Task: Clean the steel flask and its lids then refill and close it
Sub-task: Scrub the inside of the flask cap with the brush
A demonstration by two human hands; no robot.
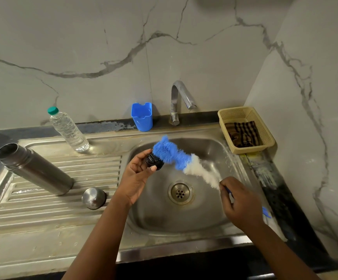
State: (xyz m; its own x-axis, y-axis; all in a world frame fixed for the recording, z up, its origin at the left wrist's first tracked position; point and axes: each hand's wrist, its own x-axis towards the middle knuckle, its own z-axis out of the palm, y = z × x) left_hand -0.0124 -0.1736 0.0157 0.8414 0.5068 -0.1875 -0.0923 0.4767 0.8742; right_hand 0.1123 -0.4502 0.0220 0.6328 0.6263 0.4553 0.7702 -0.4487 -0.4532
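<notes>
Over the sink (184, 223), hands hold black lid (154, 161) against bottle brush (176, 156).

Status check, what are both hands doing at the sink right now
Left hand holds black inner lid over sink. Right hand scrubs it with bottle brush. Flask open on drainboard. Nothing in the way.

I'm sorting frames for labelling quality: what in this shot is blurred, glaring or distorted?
Head view: the brush bristles smear with motion blur, most in the white part near the right hand; the black inner lid in the left hand stays fairly sharp; soft glare streaks the drainboard ridges; wide-angle distortion leans the flask and water bottle outward.
</notes>
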